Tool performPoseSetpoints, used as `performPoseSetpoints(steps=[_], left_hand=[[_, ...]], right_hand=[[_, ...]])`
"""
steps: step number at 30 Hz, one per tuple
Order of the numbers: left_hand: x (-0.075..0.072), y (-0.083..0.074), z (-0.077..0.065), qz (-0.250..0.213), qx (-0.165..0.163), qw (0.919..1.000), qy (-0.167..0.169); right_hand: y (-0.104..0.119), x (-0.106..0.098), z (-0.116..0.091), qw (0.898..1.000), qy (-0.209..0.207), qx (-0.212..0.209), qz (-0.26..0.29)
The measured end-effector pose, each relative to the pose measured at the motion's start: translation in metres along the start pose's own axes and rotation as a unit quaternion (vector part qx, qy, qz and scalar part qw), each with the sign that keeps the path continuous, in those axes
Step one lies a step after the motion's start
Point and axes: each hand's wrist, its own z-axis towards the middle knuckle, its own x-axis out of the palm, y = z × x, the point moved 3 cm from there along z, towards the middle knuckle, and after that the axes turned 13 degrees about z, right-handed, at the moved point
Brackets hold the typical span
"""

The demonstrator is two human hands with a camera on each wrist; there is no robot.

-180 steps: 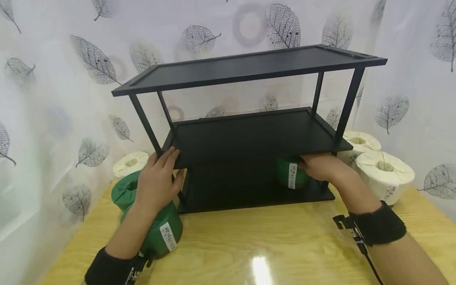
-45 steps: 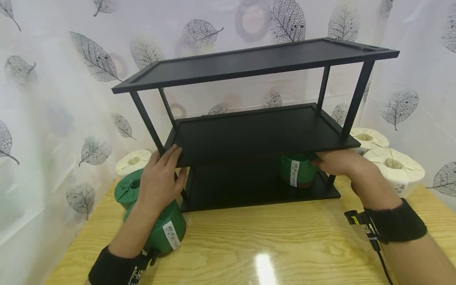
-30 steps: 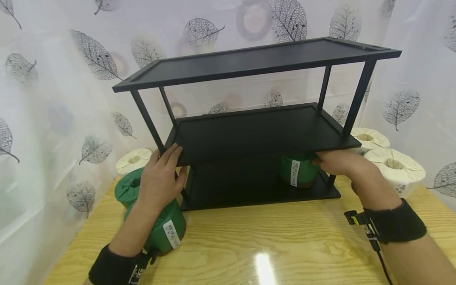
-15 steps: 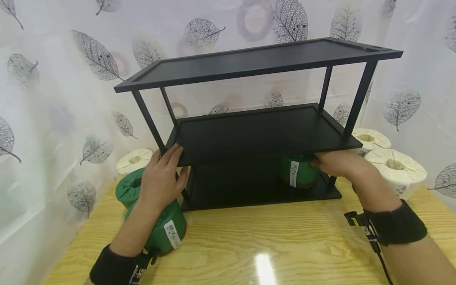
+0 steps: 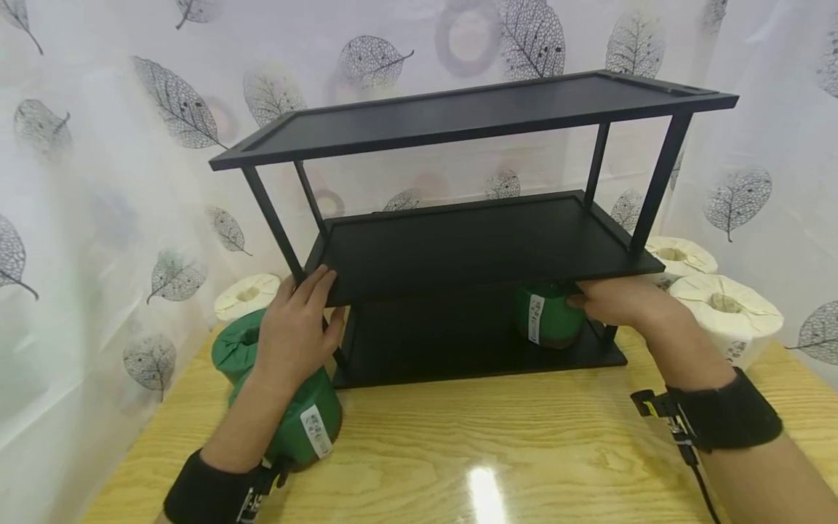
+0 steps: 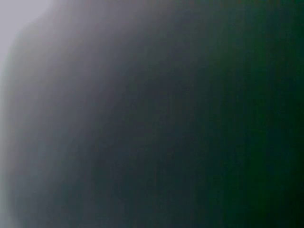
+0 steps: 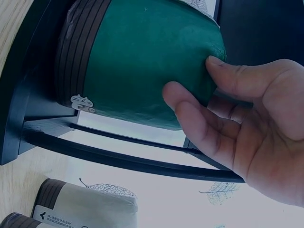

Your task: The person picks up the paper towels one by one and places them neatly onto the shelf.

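Note:
A black three-tier shelf rack (image 5: 458, 244) stands on the wooden table. My left hand (image 5: 292, 336) grips its front left corner, fingers over the middle board's edge and thumb below, beside the post. On the bottom tier, near the right end, sits a green-wrapped toilet paper roll (image 5: 550, 316) with a white label. My right hand (image 5: 618, 300) reaches under the middle board and holds this roll's right side. In the right wrist view, thumb and fingers (image 7: 192, 114) pinch the upper edge of the roll (image 7: 147, 57). The left wrist view is dark and blurred.
Two more green rolls stand left of the rack, the nearer one (image 5: 304, 429) partly behind my left forearm. A cream roll (image 5: 247, 295) stands behind them. Two cream rolls, one in front (image 5: 727, 309), stand right of the rack. A leaf-print curtain (image 5: 419, 44) hangs behind.
The label on the held roll has shifted slightly left and tilted as the roll turned a little. My left hand keeps its place on the rack; the view has shifted slightly since the earliest frame.

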Motion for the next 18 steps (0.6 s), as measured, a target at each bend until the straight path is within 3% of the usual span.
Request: performPoseSetpoints(steps=[9,14,18], left_hand=[[-0.0006,0.0007,0.0000,-0.002,0.000,1.0000,0.000],[-0.0010,0.0004,-0.0001,0.001,0.002,1.0000,-0.001],[-0.0012,0.0003,-0.0005,0.001,0.000,1.0000,0.001]], right_hand=[[0.0004,0.0003,0.0015,1.000,0.002,-0.001,-0.003],[-0.0008,-0.0022,-0.0009,0.999,0.032,-0.003,-0.003],[-0.0033,-0.0035,-0.0019,0.998,0.055,0.022,-0.011]])
